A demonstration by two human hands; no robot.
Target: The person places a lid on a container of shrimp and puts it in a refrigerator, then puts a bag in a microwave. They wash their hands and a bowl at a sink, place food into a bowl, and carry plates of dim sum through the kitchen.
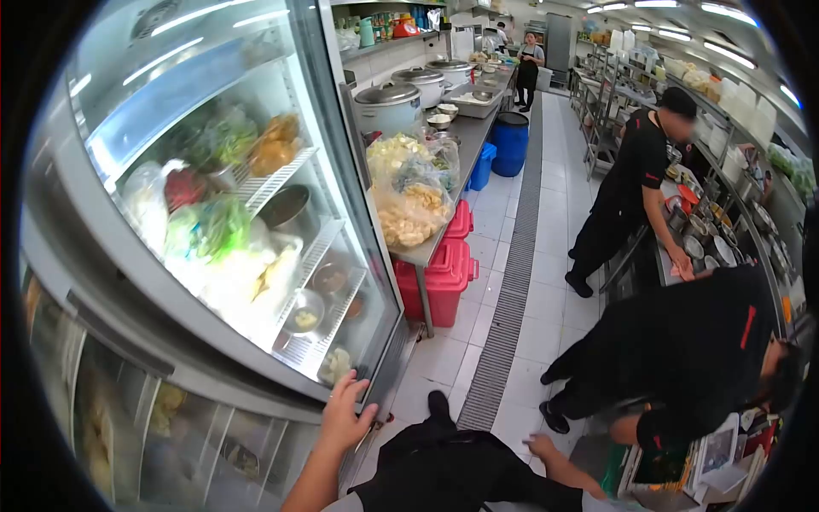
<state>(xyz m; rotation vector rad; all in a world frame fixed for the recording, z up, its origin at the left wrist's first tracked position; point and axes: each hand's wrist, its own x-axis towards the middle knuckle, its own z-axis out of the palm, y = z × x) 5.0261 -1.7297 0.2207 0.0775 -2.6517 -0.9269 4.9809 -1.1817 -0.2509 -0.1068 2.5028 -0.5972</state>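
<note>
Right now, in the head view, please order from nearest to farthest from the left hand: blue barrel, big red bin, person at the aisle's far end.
From the left hand, on the fridge door:
1. Big red bin, under the counter, ahead to the right.
2. Blue barrel, farther up the aisle, beside the counter.
3. Person, at the aisle's far end.

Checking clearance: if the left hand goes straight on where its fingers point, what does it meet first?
The fridge door, at its lower frame; the left hand seems to touch it.
</note>
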